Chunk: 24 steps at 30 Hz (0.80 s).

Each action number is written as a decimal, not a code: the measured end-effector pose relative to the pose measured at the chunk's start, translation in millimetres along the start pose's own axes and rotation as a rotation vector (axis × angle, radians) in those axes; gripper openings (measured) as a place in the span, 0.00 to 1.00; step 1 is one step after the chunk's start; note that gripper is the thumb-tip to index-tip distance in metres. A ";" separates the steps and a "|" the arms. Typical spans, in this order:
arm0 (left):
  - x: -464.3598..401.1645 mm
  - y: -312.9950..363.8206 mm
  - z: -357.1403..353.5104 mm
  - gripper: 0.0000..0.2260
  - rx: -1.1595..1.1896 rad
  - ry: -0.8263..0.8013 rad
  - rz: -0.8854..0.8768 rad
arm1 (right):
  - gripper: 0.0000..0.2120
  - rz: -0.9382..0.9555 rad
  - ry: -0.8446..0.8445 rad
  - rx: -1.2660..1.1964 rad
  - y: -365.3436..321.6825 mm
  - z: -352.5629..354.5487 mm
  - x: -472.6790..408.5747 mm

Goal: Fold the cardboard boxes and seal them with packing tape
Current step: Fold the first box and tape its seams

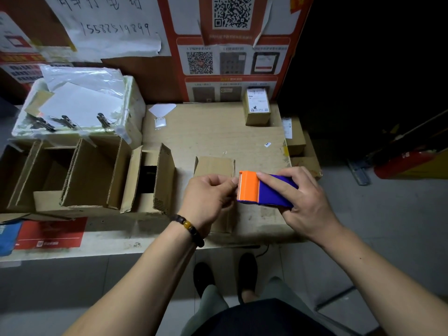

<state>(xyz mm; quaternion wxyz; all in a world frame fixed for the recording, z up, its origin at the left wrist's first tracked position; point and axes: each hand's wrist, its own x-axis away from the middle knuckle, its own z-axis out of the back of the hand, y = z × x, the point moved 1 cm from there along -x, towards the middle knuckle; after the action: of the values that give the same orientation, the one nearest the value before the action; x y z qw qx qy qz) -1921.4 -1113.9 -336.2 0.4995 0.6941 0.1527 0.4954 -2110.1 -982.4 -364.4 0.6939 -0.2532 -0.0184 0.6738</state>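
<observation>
- While the right hand point(300, 202) grips the tape dispenser point(264, 189) by its purple body, fingers curled round it, the left hand point(208, 197) pinches at the orange cutter end, seemingly on the tape's free end; the clear tape itself cannot be made out.
- Dispenser's long axis runs left–right, cutter end pointing at the left hand's fingertips point(234, 181); those fingers touch it, so the left hand is placed to draw tape out.
- Small folded box point(213, 166) lies on the table point(218, 134) directly under and behind the dispenser, partly hidden by both hands; its top seam looks not yet taped, though hard to be sure.
- Left of the dispenser: a row of open cartons point(92, 175), flaps upright; inside the nearest, only a dark gap shows.
- Far left of the dispenser: a white tray point(132, 93) holding paper sheets and plastic, clips on its near edge.
- Beyond the dispenser: a labelled parcel point(257, 109) by the poster wall.
</observation>
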 end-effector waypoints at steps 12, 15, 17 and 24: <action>-5.8 9.2 31.7 0.07 -0.227 0.176 -0.200 | 0.40 0.045 -0.027 0.157 30.6 18.9 9.1; -7.3 10.7 34.9 0.08 -0.343 0.202 -0.257 | 0.37 0.036 -0.023 0.207 27.8 17.3 10.1; -0.7 13.5 23.5 0.09 -0.603 0.253 -0.400 | 0.36 0.027 -0.013 0.307 16.4 6.0 9.2; 16.4 35.4 5.3 0.10 -0.838 0.248 -0.490 | 0.35 -0.587 -0.405 0.086 26.1 -38.0 17.6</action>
<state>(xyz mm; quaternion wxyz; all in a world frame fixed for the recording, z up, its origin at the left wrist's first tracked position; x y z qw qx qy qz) -1919.4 -1121.3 -297.6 0.8152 0.3135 0.1571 0.4609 -2118.7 -979.1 -412.9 0.8502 -0.0692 -0.1991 0.4824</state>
